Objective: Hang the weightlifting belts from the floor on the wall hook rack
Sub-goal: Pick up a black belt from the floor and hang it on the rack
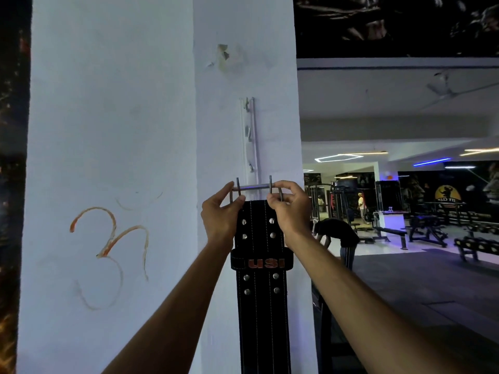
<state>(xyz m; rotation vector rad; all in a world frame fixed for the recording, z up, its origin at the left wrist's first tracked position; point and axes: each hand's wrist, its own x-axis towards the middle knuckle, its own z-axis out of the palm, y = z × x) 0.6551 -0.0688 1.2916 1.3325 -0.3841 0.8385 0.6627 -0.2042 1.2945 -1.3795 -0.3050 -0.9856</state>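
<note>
Belt: a wide black leather weightlifting belt (260,290) with white stitching, silver rivets and a loop marked "USI" hangs straight down against the white pillar, its lower end running out of view at the bottom.
Buckle: the grey metal double-prong buckle (255,188) sits at the belt's top end, its bar level and both prongs pointing up, right at the foot of the rack.
Left hand: the left hand (220,215) pinches the left end of the buckle, thumb and fingers closed on the metal.
Right hand: the right hand (290,209) pinches the right end the same way, fingers clamped on the frame.
Rack: a narrow white vertical hook rack (249,136) is fixed to the pillar, small hooks showing along it; whether the buckle is caught on one, I cannot tell.
Pillar: the white painted pillar (113,130) carries an orange scrawled mark.
Room: benches and machines stand well off to the right, with people among them.
</note>
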